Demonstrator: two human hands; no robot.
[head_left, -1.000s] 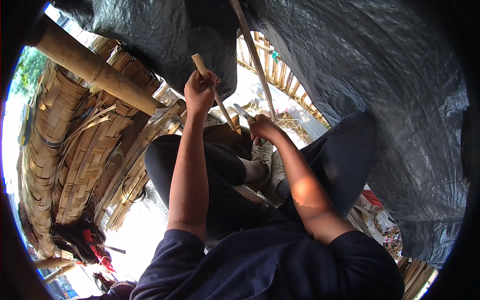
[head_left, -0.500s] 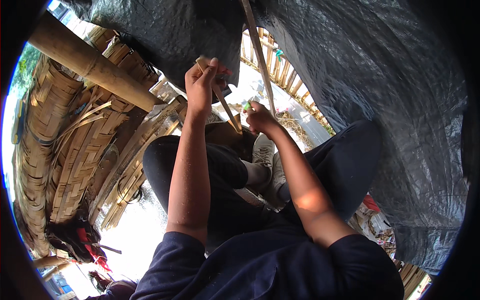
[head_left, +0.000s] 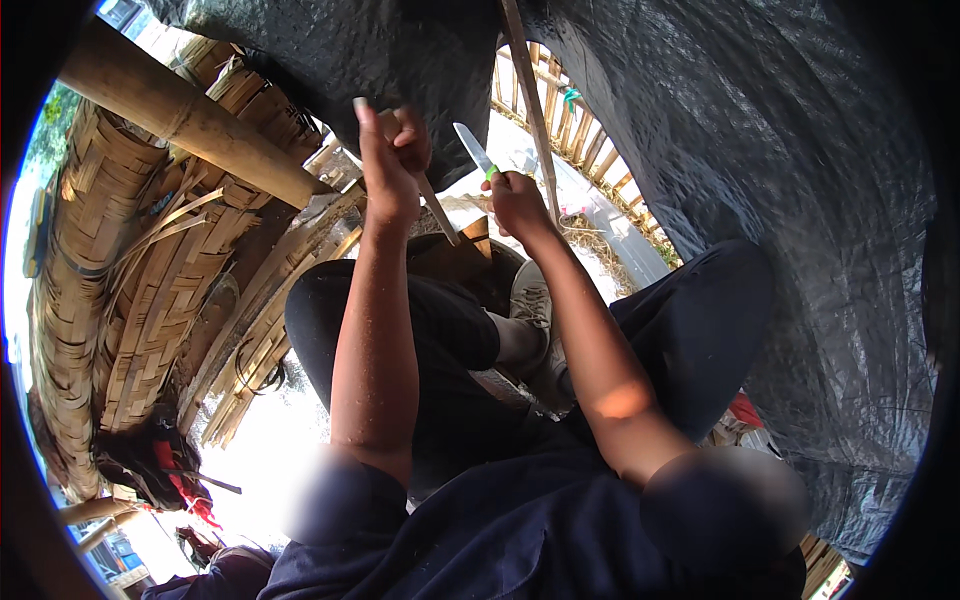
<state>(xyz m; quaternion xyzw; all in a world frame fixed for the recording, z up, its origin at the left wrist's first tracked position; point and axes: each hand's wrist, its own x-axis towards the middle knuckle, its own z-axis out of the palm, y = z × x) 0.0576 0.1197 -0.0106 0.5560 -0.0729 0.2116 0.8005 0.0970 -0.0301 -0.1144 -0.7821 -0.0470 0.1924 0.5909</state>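
Note:
My left hand (head_left: 393,160) is closed round a thin flat bamboo strip (head_left: 438,212), its thumb sticking up. The strip slants down to the right from the fist, over a brown piece of wood (head_left: 472,250). To its right, my right hand (head_left: 519,205) grips a small knife (head_left: 472,148) by its green handle. The pale blade points up and to the left, apart from the strip. Both forearms reach over my bent legs.
A thick bamboo pole (head_left: 190,125) crosses the upper left above rolled woven bamboo mats (head_left: 170,300). Dark plastic sheeting (head_left: 800,230) hangs on the right and overhead. A slim upright pole (head_left: 535,100) stands beyond my hands, before a bamboo fence (head_left: 590,135).
My right hand has moved up, and the knife's blade now shows clearly. The left hand has shifted slightly left and turned, with its thumb raised and the strip still in it.

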